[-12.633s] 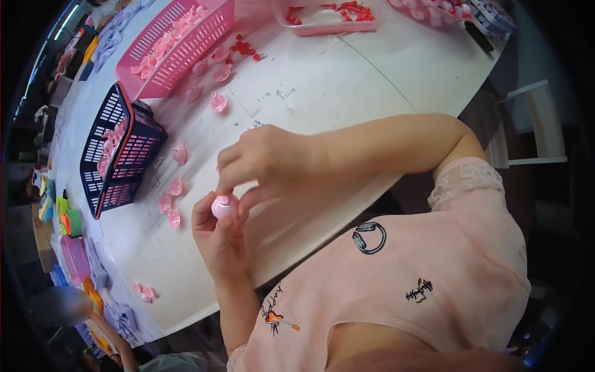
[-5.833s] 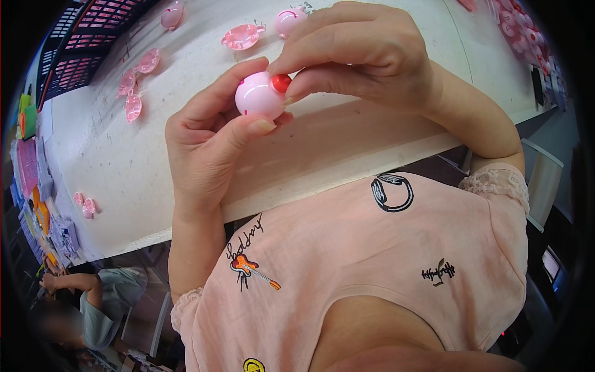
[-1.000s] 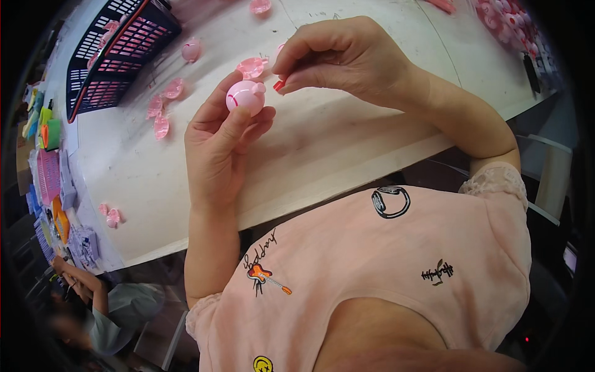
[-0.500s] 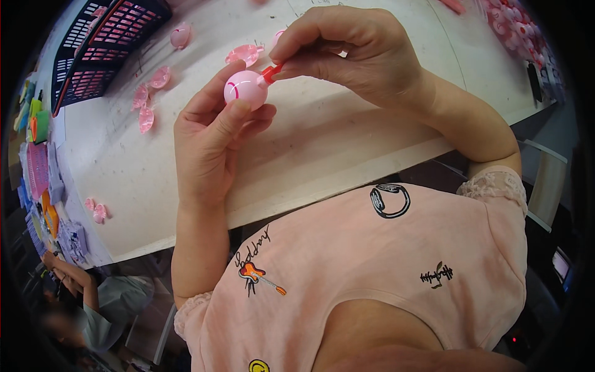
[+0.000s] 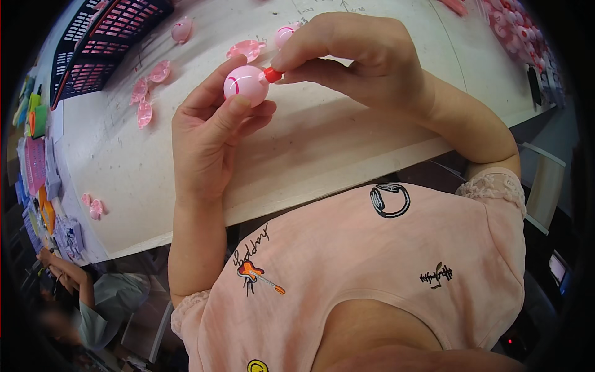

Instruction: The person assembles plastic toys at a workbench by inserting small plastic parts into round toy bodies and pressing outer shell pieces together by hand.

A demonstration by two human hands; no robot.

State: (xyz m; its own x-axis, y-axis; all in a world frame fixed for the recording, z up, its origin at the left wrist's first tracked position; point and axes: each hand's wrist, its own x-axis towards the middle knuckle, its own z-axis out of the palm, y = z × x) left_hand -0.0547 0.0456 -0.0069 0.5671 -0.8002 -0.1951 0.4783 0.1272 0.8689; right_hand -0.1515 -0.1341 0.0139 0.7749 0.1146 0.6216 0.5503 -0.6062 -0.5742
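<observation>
My left hand (image 5: 207, 133) holds a small pink ball-shaped toy (image 5: 245, 85) between thumb and fingers, above the white table (image 5: 334, 142). My right hand (image 5: 362, 59) pinches a small red piece (image 5: 272, 75) and presses it against the right side of the pink ball. Both hands meet just over the table's near half. Another pink round part (image 5: 285, 34) lies on the table behind my right fingers, partly hidden by them.
Several pink shell halves (image 5: 149, 93) lie scattered at the left of the table. A dark basket (image 5: 105, 43) with pink parts stands at the far left. More pink pieces (image 5: 93, 208) lie near the left edge. Another person (image 5: 93, 297) sits at the lower left.
My hands have stayed together on the pink ball. The red piece in my right fingers has come up against the ball's side, and the view has shifted slightly.
</observation>
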